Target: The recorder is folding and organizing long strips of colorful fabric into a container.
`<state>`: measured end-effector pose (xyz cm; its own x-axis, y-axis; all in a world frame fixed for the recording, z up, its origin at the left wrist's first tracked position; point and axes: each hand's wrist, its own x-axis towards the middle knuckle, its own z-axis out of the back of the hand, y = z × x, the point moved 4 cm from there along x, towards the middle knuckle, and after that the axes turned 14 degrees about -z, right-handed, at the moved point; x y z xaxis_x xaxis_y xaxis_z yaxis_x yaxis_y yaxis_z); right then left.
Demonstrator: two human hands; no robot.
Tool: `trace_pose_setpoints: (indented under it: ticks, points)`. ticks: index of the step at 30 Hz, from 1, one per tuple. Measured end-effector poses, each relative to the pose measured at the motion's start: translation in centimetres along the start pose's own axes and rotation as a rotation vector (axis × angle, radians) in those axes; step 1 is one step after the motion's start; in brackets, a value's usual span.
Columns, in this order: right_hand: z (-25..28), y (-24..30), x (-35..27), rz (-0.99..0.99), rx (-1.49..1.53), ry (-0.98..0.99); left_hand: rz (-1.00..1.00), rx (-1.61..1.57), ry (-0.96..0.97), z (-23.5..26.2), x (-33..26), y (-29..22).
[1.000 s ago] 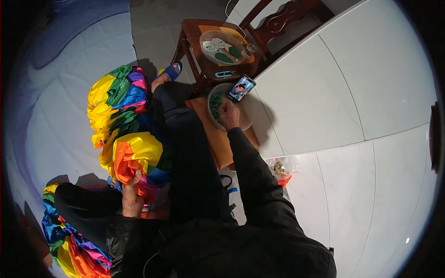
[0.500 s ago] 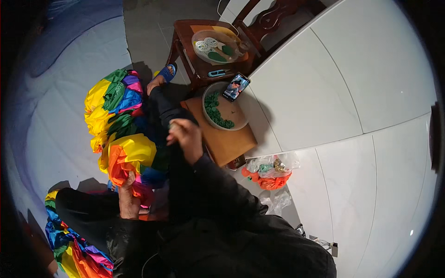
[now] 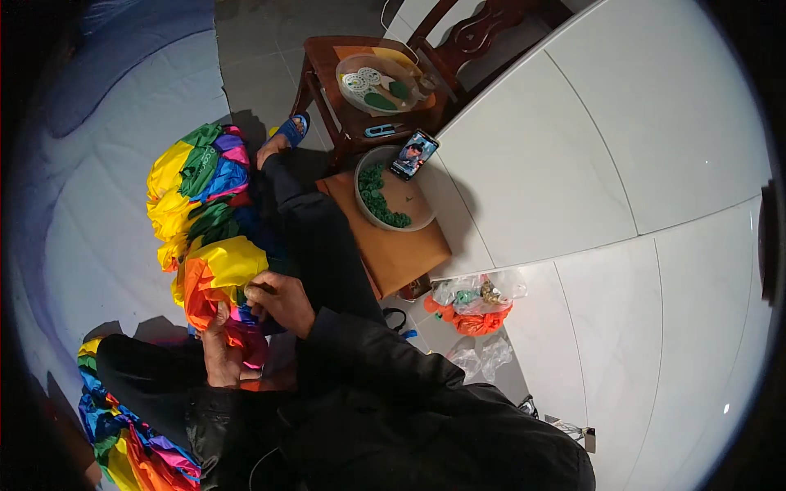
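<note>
Over my lap and legs lies a bundle of rainbow-coloured fabric (image 3: pixel 225 260) in yellow, orange, green, blue and pink. My left hand (image 3: pixel 221 353) is closed on its orange fold, thumb pressed against the cloth. Just right of that fold, my right hand (image 3: pixel 284 303) is brought close with thumb and fingers pinched together near the yellow and orange edge. Whatever sits in that pinch is too small to make out. A round clear tub (image 3: pixel 419 219) to the upper right holds several small dark green pieces (image 3: pixel 375 199) along its left side.
The tub stands on a brown box (image 3: pixel 409 258), with a phone (image 3: pixel 413 154) resting on its rim. Behind is a wooden chair (image 3: pixel 323 49) bearing a tray (image 3: pixel 352 59) and a blue-handled cutter (image 3: pixel 381 131). Plastic bags (image 3: pixel 479 319) lie right. More rainbow fabric (image 3: pixel 135 442) hangs lower left.
My right hand has come down and left from beside the tub to the fabric by my left hand. My left hand keeps its hold on the fold.
</note>
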<state>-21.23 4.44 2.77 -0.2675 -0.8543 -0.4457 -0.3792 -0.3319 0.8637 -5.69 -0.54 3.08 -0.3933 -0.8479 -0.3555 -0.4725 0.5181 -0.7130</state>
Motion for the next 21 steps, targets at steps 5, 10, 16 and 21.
trace_pose_setpoints:
  ticks: [5,10,16,21]
  points:
    - [-0.1,-0.1,-0.1,-0.009,-0.128,-0.013,0.04,0.009,-0.021,-0.6,-0.6,-0.3]
    - [0.0,0.0,-0.1,0.051,-0.163,-0.018,0.044,0.009,-0.042,-0.8,-0.2,-0.2]
    - [-0.2,-0.1,-0.3,0.076,-0.187,-0.021,0.022,-0.009,-0.003,-0.8,-0.1,-0.2]
    - [-0.3,-0.6,-0.2,0.085,-0.216,-0.015,0.085,0.006,-0.05,0.1,0.0,0.1]
